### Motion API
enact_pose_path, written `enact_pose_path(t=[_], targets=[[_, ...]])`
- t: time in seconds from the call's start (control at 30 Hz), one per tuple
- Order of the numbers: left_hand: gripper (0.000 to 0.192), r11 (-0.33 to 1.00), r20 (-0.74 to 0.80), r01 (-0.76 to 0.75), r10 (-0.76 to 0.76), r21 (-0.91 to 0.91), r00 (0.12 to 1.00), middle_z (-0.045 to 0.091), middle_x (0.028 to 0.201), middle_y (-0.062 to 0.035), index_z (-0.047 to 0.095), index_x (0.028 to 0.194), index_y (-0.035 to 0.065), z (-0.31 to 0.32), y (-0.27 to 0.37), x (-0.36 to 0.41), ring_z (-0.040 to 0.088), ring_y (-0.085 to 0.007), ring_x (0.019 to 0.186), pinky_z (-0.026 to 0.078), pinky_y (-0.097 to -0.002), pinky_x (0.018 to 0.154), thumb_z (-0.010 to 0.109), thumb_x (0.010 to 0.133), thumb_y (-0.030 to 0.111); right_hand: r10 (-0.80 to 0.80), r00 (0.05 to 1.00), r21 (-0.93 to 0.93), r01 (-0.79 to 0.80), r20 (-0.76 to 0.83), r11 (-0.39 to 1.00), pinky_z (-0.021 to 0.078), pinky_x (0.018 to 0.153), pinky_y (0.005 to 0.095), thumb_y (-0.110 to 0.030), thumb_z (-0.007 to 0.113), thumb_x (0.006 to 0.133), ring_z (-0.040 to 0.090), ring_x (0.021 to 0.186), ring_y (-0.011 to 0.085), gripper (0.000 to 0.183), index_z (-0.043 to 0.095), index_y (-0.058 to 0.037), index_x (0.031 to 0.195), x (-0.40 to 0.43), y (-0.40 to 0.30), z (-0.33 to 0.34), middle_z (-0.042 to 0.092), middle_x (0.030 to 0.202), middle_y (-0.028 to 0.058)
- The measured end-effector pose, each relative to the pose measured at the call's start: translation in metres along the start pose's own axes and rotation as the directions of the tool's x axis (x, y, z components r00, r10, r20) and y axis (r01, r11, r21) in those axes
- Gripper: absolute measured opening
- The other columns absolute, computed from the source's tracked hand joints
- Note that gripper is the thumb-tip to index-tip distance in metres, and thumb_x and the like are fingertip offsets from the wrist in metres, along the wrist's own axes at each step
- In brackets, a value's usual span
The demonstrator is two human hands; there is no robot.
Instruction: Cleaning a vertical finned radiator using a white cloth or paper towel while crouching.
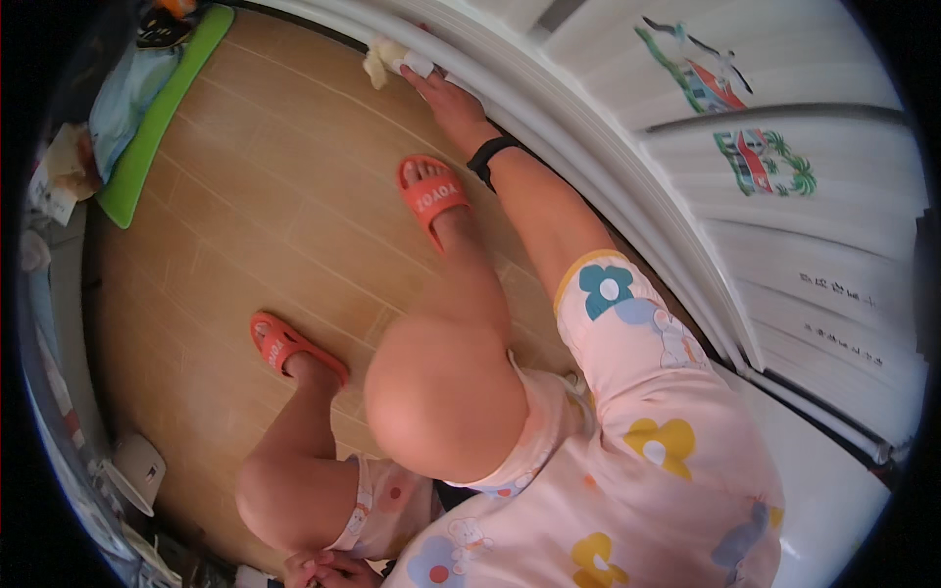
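My right hand, with a black band on its wrist, reaches to the white ribbed edge at the upper middle. Its fingers press on a crumpled cream and white cloth low against that edge. My left hand rests beside my left knee at the bottom edge. Its fingers are bunched together and partly cut off, and whether they hold anything does not show.
White panels with stickers stand at the right. Wood-look floor lies around my red slippers. At the left are a green board with bagged things, and a white bin-like object.
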State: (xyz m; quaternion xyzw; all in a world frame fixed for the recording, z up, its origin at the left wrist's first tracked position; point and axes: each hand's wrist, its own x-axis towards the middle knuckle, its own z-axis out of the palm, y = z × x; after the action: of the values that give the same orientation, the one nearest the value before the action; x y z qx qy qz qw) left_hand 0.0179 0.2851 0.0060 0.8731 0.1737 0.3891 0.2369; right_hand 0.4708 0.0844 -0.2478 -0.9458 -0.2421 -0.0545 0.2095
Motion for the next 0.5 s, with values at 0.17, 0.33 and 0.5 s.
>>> enact_pose_path(t=[0.17, 0.33, 0.5], targets=[[0.010, 0.814, 0.151, -0.342, 0.308, 0.470, 0.939, 0.053, 0.080, -0.0107, 0.051, 0.086, -0.0020, -0.012, 0.007, 0.006, 0.048, -0.0145, 0.058, 0.035, -0.0245, 0.047, 0.057, 0.082, 0.006, -0.075, 0.993, -0.093, 0.067, -0.092, 0.993, 0.0478, 0.076, 0.0365, 0.005, 0.044, 0.075, 0.053, 0.098, 0.0249, 0.066, 0.034, -0.0271, 0.132, -0.048, 0.020, -0.025, 0.055, 0.102, 0.0093], [0.005, 0.903, -0.045, 0.392, -0.405, -0.177, 0.913, 0.046, 0.073, -0.0068, 0.047, 0.086, -0.0003, 0.008, 0.022, 0.005, 0.031, -0.0061, 0.047, 0.024, -0.0177, 0.043, 0.044, 0.084, 0.002, -0.097, 0.995, -0.269, 0.085, -0.030, 0.959, 0.0408, 0.091, 0.0355, 0.005, 0.046, 0.074, 0.047, 0.109, 0.0260, 0.064, 0.038, -0.0246, 0.130, -0.129, 0.059, -0.036, 0.052, 0.113, 0.0082], [0.008, 0.833, 0.001, 0.445, -0.470, -0.328, 0.883, 0.050, 0.070, -0.0091, 0.047, 0.089, -0.0022, -0.001, 0.028, -0.001, 0.026, -0.0038, 0.039, 0.022, -0.0161, 0.040, 0.042, 0.083, 0.000, 0.088, 0.992, -0.451, -0.040, 0.085, 0.892, 0.0369, 0.097, 0.0348, 0.001, 0.045, 0.077, 0.034, 0.123, 0.0242, 0.057, 0.040, -0.0208, 0.129, -0.224, 0.081, -0.064, 0.038, 0.133, 0.0026]])
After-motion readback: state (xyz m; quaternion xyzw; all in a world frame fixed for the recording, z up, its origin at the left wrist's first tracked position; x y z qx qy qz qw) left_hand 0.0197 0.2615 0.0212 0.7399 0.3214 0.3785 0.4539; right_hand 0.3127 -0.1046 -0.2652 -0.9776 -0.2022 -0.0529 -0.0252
